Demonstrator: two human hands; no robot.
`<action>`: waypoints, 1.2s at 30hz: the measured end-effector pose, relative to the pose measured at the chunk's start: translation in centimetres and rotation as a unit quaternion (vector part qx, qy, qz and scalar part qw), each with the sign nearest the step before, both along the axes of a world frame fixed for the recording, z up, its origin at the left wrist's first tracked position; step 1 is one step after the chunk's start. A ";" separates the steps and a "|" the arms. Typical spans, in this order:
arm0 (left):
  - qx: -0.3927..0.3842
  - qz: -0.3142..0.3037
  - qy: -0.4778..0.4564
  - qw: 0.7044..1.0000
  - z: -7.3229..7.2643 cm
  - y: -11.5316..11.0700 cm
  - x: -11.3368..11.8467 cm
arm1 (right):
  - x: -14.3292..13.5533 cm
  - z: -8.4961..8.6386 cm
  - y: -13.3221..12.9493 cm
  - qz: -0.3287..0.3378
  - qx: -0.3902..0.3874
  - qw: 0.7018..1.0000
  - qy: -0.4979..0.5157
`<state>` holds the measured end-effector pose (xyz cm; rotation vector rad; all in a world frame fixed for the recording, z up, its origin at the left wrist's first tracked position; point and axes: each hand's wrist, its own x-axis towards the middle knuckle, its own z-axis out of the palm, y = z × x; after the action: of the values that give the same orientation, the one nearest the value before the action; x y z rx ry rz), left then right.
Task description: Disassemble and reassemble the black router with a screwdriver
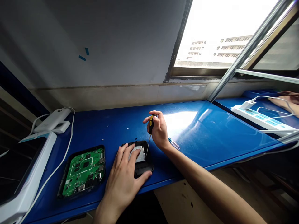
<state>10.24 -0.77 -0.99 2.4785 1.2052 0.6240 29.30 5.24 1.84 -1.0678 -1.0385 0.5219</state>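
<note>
My right hand [158, 129] grips a black-and-yellow screwdriver [151, 123], its shaft slanting down to the right side of a black plastic casing [142, 169]. Inside that casing lies a silver metal plate [140, 157]. My left hand [125, 175] holds the casing against the table, its fingers over the plate and its thumb along the near right edge. Left of this hand lies another black casing with a green circuit board [85, 169] in it. Several tiny screws [128, 128] are scattered behind. The screwdriver's tip meets the casing, but I cannot see a screw under it.
A small clear case [174, 143] lies beside my right forearm on the blue table [224, 133]. At left stand a white device with a dark screen [28, 168] and a white cable [62, 165]. Beyond a metal frame [233, 70] are a power strip [261, 118] and another person's hand [289, 101].
</note>
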 end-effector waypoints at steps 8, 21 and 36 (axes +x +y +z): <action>0.016 -0.032 -0.016 0.999 0.8 -0.2 -0.4 | 0.0 0.0 0.0 -0.001 0.000 1.000 -0.002; 0.066 -0.057 -0.011 0.996 0.4 -0.2 -0.4 | 0.1 0.0 -0.2 -0.001 0.003 1.000 -0.009; 0.086 -0.066 -0.013 0.994 0.0 0.0 -0.5 | -0.3 0.6 -0.7 -0.008 0.031 0.999 -0.024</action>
<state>9.78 -0.75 -1.03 2.6548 1.0073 0.7500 29.01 4.56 2.40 -1.0370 -1.0809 0.4490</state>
